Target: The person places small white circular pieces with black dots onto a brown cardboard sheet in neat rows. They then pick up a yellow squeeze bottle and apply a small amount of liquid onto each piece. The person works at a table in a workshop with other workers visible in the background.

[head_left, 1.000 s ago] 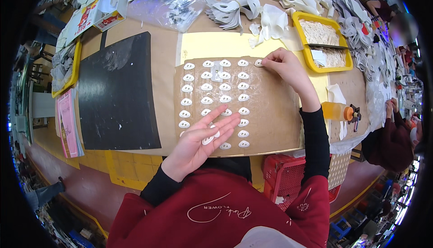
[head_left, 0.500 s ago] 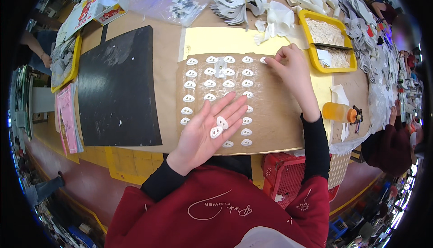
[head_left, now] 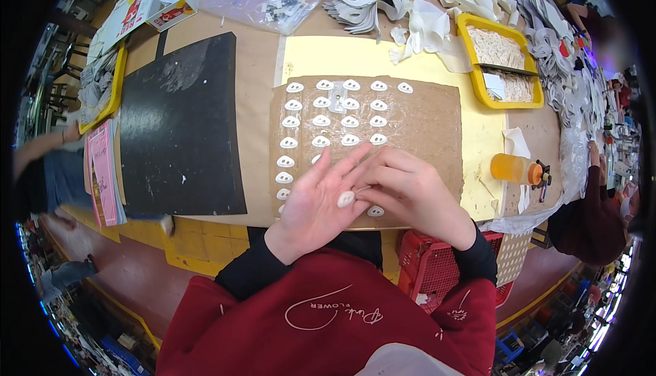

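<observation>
My left hand (head_left: 314, 202) lies palm up with its fingers stretched out, above the near part of a brown sheet (head_left: 427, 123). A small white nose-shaped piece (head_left: 346, 199) with two holes rests on that palm. Over the palm, my right hand (head_left: 403, 188) has its fingers pinched together by this piece; what they hold, if anything, is hidden. Similar white pieces (head_left: 378, 104) lie on the sheet in columns, and a single one (head_left: 405, 87) starts a further column at the far right. Both hands cover some of the near pieces.
A black board (head_left: 181, 130) lies to the left. Yellow trays (head_left: 509, 102) holding pale pieces stand at the far right, near an orange bottle (head_left: 512, 169). Bundles of white cut shapes (head_left: 365, 7) lie at the back. A red basket (head_left: 430, 266) is below the table edge. At left, a person's arm (head_left: 41, 147) shows.
My right hand has left the piece at the sheet's far right and come back to my left palm. One of two pieces there is now out of sight. A person at left has moved closer.
</observation>
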`<move>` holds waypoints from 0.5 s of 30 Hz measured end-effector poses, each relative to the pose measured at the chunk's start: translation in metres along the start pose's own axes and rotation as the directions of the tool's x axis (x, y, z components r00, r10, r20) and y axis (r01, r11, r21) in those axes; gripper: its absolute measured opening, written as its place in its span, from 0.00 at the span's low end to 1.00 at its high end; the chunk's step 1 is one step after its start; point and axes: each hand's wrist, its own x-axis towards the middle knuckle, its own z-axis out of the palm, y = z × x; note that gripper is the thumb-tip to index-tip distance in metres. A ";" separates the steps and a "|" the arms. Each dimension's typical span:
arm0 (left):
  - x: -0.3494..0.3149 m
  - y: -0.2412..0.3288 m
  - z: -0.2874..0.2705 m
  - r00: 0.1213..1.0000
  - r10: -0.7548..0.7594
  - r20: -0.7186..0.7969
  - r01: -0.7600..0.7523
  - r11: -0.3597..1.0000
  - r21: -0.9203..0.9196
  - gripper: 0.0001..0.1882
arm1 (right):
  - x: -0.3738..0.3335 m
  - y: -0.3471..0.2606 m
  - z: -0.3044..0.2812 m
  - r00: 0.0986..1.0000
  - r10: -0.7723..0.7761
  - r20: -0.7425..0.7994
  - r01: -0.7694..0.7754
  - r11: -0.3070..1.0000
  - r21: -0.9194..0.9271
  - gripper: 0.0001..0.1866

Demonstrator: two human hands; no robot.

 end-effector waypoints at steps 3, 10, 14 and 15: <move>-0.004 -0.002 0.007 0.981 0.011 -0.193 0.026 0.983 0.184 0.27 | -0.006 -0.001 -0.008 0.998 0.064 -0.026 -0.062 0.995 0.073 0.12; -0.003 -0.005 0.009 0.940 0.142 -0.310 -0.015 0.926 0.377 0.13 | -0.011 -0.004 -0.009 0.990 0.087 -0.110 -0.082 0.996 0.044 0.12; -0.004 -0.010 0.008 0.905 0.301 -0.300 -0.150 0.887 0.436 0.10 | -0.014 -0.003 0.000 0.951 0.237 -0.197 -0.217 0.969 0.118 0.13; -0.003 -0.011 0.008 0.897 0.296 -0.329 -0.126 0.883 0.452 0.09 | -0.014 -0.002 0.003 0.951 0.237 -0.200 -0.213 0.968 0.132 0.12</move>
